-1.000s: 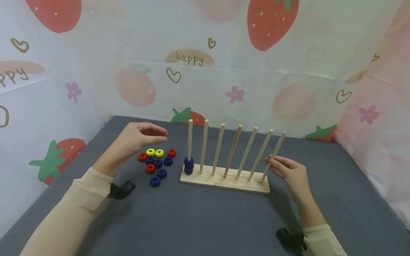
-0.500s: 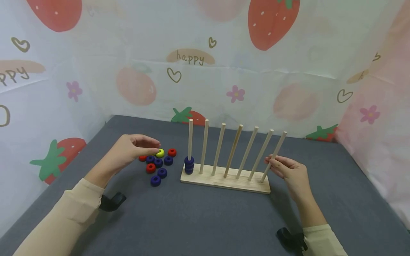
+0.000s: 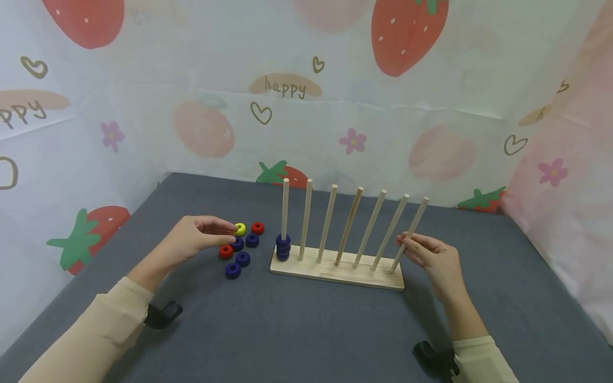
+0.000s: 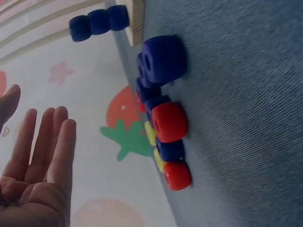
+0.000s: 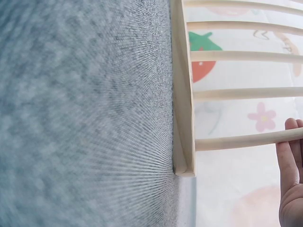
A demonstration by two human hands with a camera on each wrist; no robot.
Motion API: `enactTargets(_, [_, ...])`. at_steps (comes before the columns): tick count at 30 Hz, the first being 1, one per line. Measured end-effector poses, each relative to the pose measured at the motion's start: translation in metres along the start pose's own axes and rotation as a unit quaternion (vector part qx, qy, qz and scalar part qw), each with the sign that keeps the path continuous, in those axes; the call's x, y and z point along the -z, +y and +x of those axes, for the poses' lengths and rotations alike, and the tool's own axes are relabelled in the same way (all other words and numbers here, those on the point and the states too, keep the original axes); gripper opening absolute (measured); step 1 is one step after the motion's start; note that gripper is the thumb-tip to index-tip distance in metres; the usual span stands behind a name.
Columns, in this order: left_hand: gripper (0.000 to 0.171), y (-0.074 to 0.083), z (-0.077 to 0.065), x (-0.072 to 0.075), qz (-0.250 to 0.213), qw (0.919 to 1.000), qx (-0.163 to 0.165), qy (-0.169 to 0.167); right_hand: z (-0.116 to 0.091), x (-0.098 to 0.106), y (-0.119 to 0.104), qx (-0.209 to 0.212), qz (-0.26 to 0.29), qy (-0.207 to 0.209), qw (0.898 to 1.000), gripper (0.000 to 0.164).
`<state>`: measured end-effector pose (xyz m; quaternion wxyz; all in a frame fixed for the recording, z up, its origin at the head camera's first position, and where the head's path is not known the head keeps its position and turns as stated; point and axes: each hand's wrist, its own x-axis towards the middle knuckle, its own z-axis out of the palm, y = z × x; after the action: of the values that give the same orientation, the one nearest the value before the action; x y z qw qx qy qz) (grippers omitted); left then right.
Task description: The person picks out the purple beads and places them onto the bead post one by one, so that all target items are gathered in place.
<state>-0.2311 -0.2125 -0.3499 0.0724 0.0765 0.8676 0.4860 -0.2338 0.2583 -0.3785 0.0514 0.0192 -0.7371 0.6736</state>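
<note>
My left hand (image 3: pixel 191 238) hovers over the left side of a cluster of loose rings, thumb and fingers apart with nothing between them. Around it lie a yellow ring (image 3: pixel 240 229), red rings (image 3: pixel 226 252) and several dark blue rings (image 3: pixel 233 270); part of the cluster is hidden behind the hand in the head view. A wooden peg rack (image 3: pixel 335 271) with several upright pegs stands to the right. Stacked dark blue rings (image 3: pixel 283 248) sit on its leftmost peg. With thumb and fingers, my right hand (image 3: pixel 433 259) holds the rightmost peg (image 3: pixel 415 219).
A dark grey cloth (image 3: pixel 306 330) covers the table. Patterned white curtains (image 3: pixel 306 127) with strawberries enclose the back and sides. Black wrist straps (image 3: pixel 163 315) stick out below both forearms. The tall pegs rise between the two hands.
My left hand has moved down and slightly left, from above the rings to beside them, covering some. The right hand and the rack have stayed in place.
</note>
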Motion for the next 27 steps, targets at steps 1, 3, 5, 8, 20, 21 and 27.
enactTargets(1, [0.051,-0.001,0.0,-0.001,0.001,1.0,0.005,-0.002,0.001,0.001,0.002,0.002,0.001,0.002,1.0,0.039])
enactTargets(3, [0.051,-0.004,0.001,-0.003,0.006,0.9999,0.013,-0.004,0.002,0.002,0.005,0.003,-0.003,0.005,1.0,0.042])
enactTargets(5, [0.05,-0.006,0.002,-0.004,0.01,0.9998,0.015,-0.007,0.005,0.005,0.011,0.007,-0.003,-0.002,1.0,0.043])
enactTargets(8, [0.049,-0.01,0.001,-0.007,0.01,0.9997,0.02,-0.01,0.015,0.012,0.029,0.017,0.004,-0.006,1.0,0.045])
enactTargets(20, [0.047,-0.029,-0.004,-0.012,0.005,0.9991,0.037,-0.018,0.037,0.024,0.065,0.011,0.002,0.016,1.0,0.056])
enactTargets(21, [0.048,-0.031,-0.004,-0.013,0.006,0.999,0.039,-0.021,0.036,0.024,0.065,0.013,0.002,0.014,1.0,0.057])
enactTargets(27, [0.047,-0.036,-0.004,-0.018,0.014,0.9985,0.043,-0.03,0.025,0.019,0.045,0.024,0.007,-0.011,1.0,0.052])
